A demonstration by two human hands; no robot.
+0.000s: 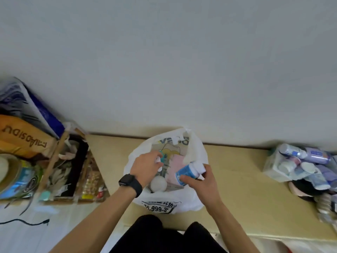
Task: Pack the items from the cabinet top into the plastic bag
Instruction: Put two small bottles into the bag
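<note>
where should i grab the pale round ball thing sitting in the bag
Grip the pale ball across its widest part, coming straight down through the open mouth of the plastic bag. It is smooth and handle-less, and the left hand hovers just above it.

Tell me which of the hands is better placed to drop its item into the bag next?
The right hand: it holds the blue-and-white bottle at the open plastic bag. The left hand is inside, gripping a small item.

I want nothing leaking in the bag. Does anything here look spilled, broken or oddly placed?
Nothing looks spilled or broken. The right hand holds a blue-and-white bottle tilted over the open plastic bag; its cap is hidden, so I cannot tell if it is shut.
</note>
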